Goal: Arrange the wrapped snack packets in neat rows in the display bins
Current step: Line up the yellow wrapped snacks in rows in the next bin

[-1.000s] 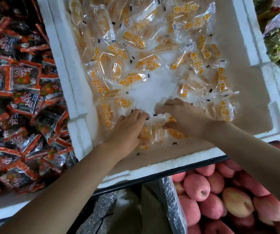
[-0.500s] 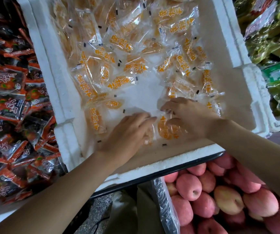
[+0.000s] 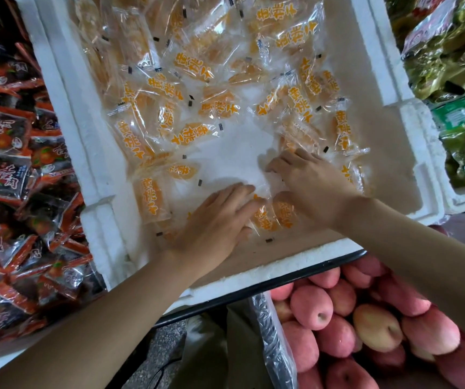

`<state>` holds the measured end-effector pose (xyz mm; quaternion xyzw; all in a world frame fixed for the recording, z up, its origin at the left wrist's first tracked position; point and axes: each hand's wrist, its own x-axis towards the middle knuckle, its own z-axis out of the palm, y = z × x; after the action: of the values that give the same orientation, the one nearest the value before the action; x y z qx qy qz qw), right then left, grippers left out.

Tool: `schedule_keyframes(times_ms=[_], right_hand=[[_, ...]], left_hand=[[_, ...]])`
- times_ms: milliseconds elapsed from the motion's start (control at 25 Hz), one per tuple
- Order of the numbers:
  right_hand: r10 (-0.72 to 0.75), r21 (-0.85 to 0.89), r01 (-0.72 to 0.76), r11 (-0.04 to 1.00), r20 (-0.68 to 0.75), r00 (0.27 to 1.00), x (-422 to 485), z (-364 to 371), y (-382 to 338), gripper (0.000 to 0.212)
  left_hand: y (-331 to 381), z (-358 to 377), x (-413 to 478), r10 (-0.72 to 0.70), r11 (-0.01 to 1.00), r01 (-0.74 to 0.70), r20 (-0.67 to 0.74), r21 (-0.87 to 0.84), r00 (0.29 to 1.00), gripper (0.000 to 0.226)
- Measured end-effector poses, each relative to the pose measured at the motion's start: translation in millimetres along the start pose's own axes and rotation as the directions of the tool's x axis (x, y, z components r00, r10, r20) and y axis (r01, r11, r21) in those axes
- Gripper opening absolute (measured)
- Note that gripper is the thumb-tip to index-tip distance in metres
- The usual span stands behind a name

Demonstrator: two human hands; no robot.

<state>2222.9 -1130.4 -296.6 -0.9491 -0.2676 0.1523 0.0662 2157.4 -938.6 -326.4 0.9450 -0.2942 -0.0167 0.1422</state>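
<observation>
Two packets with orange lettering lie side by side between my hands, close to the near wall of the white foam bin; they look like the start of a front row. My left hand lies palm down with the fingers straight and together, the fingertips touching the left one of the pair; nothing is gripped there, it only presses and steadies. My right hand is palm down too, the thumb beside the right packet and the fingers reaching over clear wrapper toward the bare patch of bin floor; whether it pinches anything beneath the palm I cannot tell, since the hand hides it.

Beyond that bare patch the loose packets lie at every angle, overlapping, some on edge against the far side; so I judge the task to be early, with one short row begun and most of the bin unsorted.

Next, I think, comes squaring this pair against the wall, then drawing another packet in from the heap near my right fingers and laying it flush beside them, lettering the same way; the wrappers look slick and crinkly, so a light flat push should serve better than a pinch.

Red-and-black packets fill the bin to the left; apples sit below; green packets lie to the right.
</observation>
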Motion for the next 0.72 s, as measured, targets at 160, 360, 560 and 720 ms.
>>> schedule_keyframes(times_ms=[160, 360, 560, 720], right_hand=[[0.009, -0.036, -0.004, 0.999, 0.133, 0.991, -4, -5, 7, 0.051], [0.064, 0.103, -0.079, 0.992, 0.14, 0.988, 3, -13, 10, 0.029], [0.198, 0.327, -0.2, 0.924, 0.04, 0.979, 9, -27, 22, 0.019], [-0.007, 0.309, -0.069, 0.949, 0.236, 0.972, 22, -23, 22, 0.02]], left_hand=[[7, 15, 17, -0.008, 1.0, 0.008, 0.056, 0.007, 0.998, 0.056], [11, 16, 20, -0.068, 0.998, 0.069, 0.043, -0.014, 0.997, 0.063], [16, 13, 19, -0.054, 0.997, 0.055, 0.02, -0.047, 0.998, 0.067], [14, 13, 17, -0.044, 0.999, 0.044, 0.059, -0.006, 0.997, 0.064]])
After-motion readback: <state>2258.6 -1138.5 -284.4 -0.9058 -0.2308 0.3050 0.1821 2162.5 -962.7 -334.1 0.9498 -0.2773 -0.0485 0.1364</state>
